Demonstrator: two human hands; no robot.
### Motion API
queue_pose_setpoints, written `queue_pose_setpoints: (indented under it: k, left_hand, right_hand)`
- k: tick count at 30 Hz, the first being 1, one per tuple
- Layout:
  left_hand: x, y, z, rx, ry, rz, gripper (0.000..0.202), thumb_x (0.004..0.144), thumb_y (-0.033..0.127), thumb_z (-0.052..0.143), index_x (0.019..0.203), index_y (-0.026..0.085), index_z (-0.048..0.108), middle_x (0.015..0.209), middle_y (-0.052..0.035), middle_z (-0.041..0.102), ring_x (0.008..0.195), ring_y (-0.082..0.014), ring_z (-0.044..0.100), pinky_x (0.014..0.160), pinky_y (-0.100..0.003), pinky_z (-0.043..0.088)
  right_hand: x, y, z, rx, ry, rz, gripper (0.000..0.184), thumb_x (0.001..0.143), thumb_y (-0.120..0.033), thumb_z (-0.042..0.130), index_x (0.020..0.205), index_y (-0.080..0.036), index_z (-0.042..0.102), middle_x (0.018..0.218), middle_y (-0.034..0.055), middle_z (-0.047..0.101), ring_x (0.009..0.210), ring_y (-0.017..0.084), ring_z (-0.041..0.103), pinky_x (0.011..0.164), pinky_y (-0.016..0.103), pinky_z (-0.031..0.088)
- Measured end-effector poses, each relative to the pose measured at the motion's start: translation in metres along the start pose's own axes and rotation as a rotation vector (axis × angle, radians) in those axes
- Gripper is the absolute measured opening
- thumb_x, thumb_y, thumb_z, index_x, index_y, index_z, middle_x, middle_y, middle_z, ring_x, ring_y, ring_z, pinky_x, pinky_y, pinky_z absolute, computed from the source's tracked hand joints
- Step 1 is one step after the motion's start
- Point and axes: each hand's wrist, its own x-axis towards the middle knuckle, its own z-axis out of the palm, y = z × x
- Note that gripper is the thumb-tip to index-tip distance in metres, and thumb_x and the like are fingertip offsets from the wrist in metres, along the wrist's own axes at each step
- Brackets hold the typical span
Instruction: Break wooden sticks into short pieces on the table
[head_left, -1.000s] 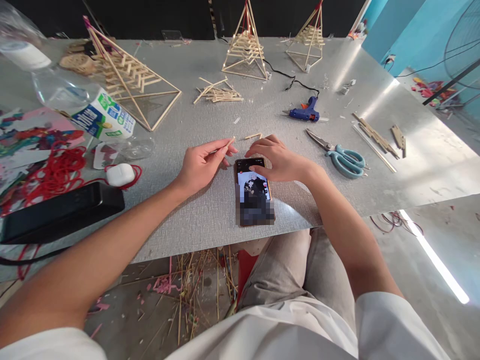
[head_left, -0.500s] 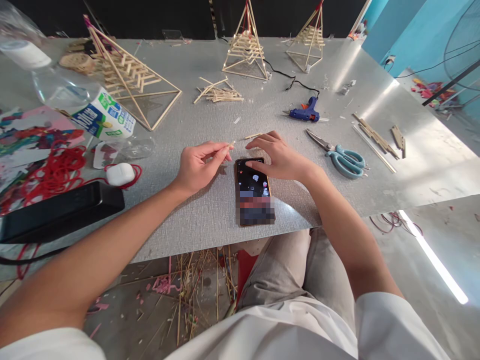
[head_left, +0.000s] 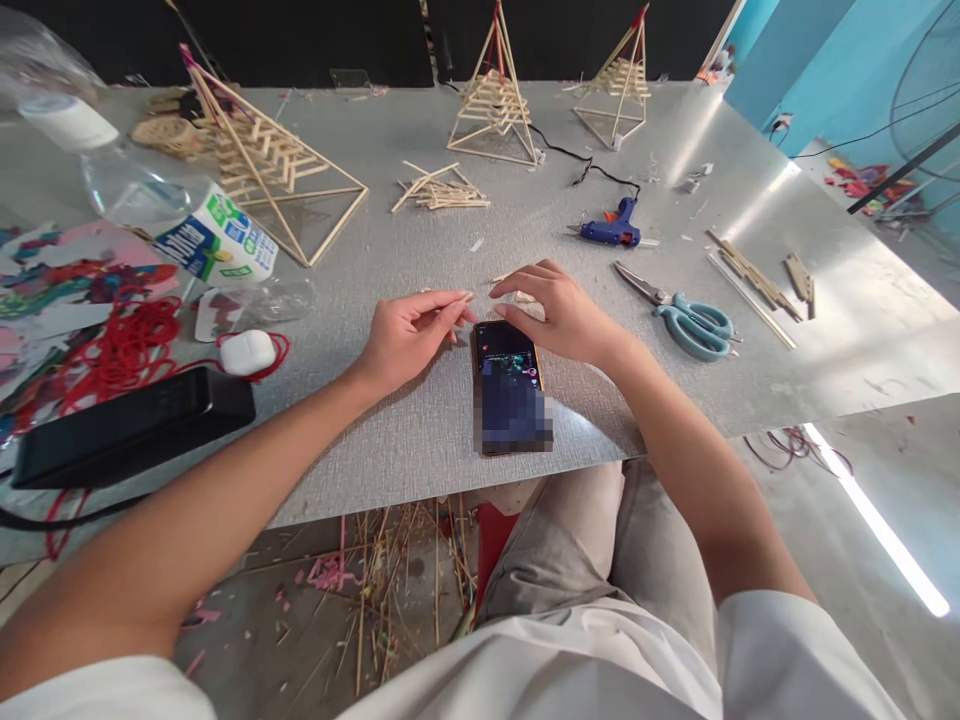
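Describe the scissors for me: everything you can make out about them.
The scissors have grey, metallic-looking blades and pale blue handles shaped into two rounded loops, probably plastic. They lie flat on the grey table, tips pointing left and away from the person, handles toward the right. The blades look nearly closed, though exactly how far is hard to tell. They sit right of the right hand, nearer the person than the blue glue gun. Neither hand touches them.

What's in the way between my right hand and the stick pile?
Nothing tall: just a short stick by the right hand, then a small pale scrap lying before the stick pile. The glue gun sits off right.
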Motion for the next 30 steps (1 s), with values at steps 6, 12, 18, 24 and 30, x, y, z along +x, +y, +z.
queue_pose_setpoints:
  k: [6,12,18,24,30]
  left_hand:
    - [-0.0004,-0.0005,-0.0001,-0.036,-0.031,0.004,0.035,0.098,0.048,0.075,0.113,0.019,0.087,0.094,-0.0090,0.085,0.070,-0.0124,0.072,0.063,-0.023,0.062]
    - [-0.0001,0.0016,-0.0010,-0.001,0.004,0.003,0.028,0.096,0.043,0.078,0.103,0.017,0.086,0.083,-0.0060,0.082,0.062,-0.0104,0.069,0.059,-0.021,0.059]
    - [0.0000,0.0052,-0.0020,0.003,0.000,0.022,0.021,0.094,0.037,0.078,0.095,0.017,0.082,0.066,-0.0002,0.071,0.056,-0.0095,0.065,0.058,-0.021,0.055]
    - [-0.0010,0.0039,-0.0011,-0.005,-0.020,0.026,0.018,0.094,0.035,0.081,0.101,0.018,0.079,0.071,0.0008,0.072,0.057,-0.0092,0.067,0.059,-0.021,0.056]
    - [-0.0020,0.0088,-0.0010,-0.069,-0.046,-0.011,0.031,0.099,0.046,0.076,0.115,0.019,0.078,0.071,0.0000,0.073,0.053,-0.0095,0.064,0.053,-0.021,0.058]
  right_hand:
    - [0.0000,0.0028,0.0009,0.017,-0.001,-0.024,0.022,0.106,-0.030,0.062,0.119,-0.019,0.077,0.125,0.0102,0.081,0.116,0.028,0.069,0.110,0.045,0.048]
    - [-0.0001,0.0034,0.0001,0.007,-0.063,-0.025,0.020,0.106,-0.029,0.060,0.115,-0.021,0.076,0.125,0.0102,0.081,0.117,0.028,0.070,0.111,0.046,0.047]
    - [0.0000,0.0027,-0.0011,-0.012,-0.061,-0.024,0.021,0.107,-0.026,0.060,0.116,-0.018,0.078,0.124,0.0114,0.081,0.116,0.028,0.071,0.111,0.045,0.047]
    - [0.0004,0.0001,-0.0025,-0.001,-0.051,-0.030,0.021,0.107,-0.026,0.060,0.116,-0.019,0.078,0.123,0.0102,0.082,0.115,0.027,0.071,0.110,0.045,0.048]
    - [0.0006,-0.0005,-0.0025,0.008,-0.060,-0.013,0.021,0.106,-0.026,0.060,0.114,-0.020,0.078,0.124,0.0096,0.082,0.116,0.027,0.071,0.112,0.045,0.047]
